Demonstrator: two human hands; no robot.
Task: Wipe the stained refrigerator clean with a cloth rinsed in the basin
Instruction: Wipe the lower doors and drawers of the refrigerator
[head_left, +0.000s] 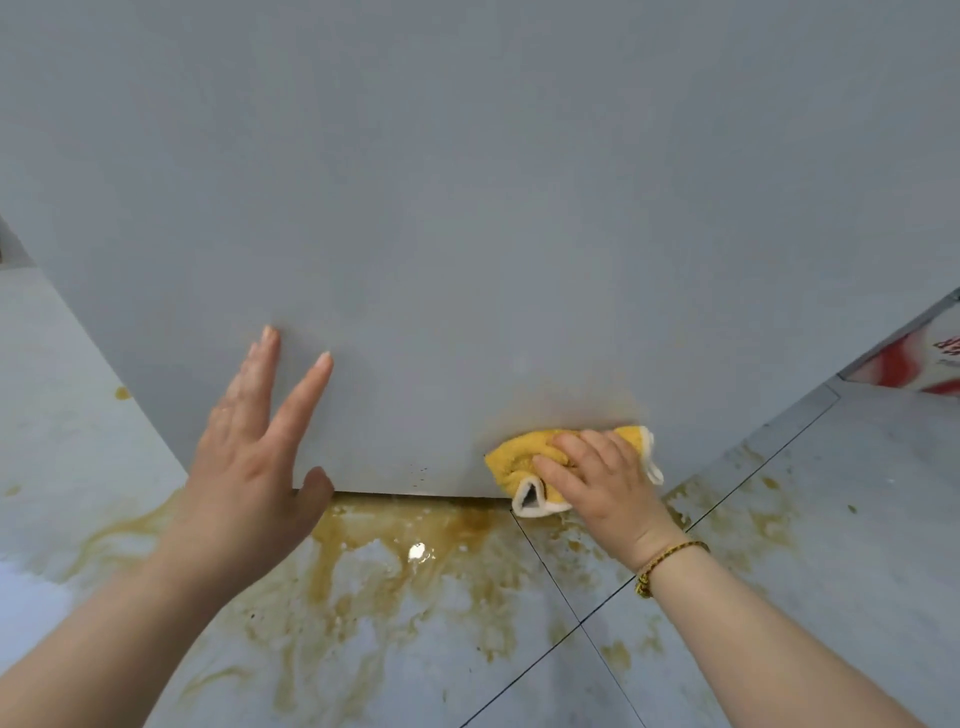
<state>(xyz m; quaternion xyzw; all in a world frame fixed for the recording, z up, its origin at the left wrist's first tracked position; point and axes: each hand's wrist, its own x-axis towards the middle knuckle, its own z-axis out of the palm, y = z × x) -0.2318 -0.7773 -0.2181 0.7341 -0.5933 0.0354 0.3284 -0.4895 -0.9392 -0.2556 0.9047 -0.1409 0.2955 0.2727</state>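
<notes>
Brown-stained tile floor (415, 597) below grey refrigerator (467, 208). We press yellow cloth (524, 457) on its lower edge, right hand (602, 478) fingers curled over it; left hand (254, 457) flat, fingers extended.

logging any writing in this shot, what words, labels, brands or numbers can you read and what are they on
Red marks on the red and white printed panel at the right edge: too blurred and cut off to read.
Plain grey refrigerator surface: no text visible.
Bunched yellow cloth with white trim gripped in the right hand: no text visible.
</notes>
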